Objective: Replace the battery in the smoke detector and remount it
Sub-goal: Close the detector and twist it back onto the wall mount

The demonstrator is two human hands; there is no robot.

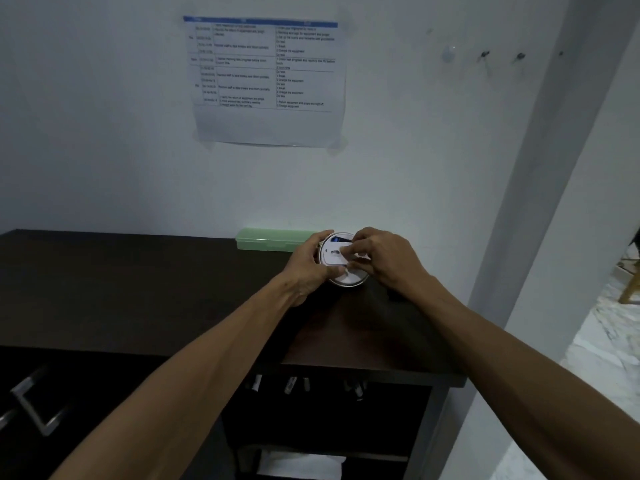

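Note:
A round white smoke detector (334, 259) is held on edge above the dark cabinet top (138, 289), its back side facing me. My left hand (308, 268) grips its left rim, thumb across the lower edge. My right hand (384, 259) pinches at the back of the detector with fingertips on its right half. A blue battery (335, 239) shows in the compartment near the detector's top. The detector's right edge is hidden behind my right fingers.
A pale green plastic box (270, 240) lies against the wall just behind the detector. A printed sheet (268, 81) is taped to the wall. Wall hooks (485, 55) sit at upper right. The cabinet has a drawer handle (31, 403) and open shelves (311, 427) below.

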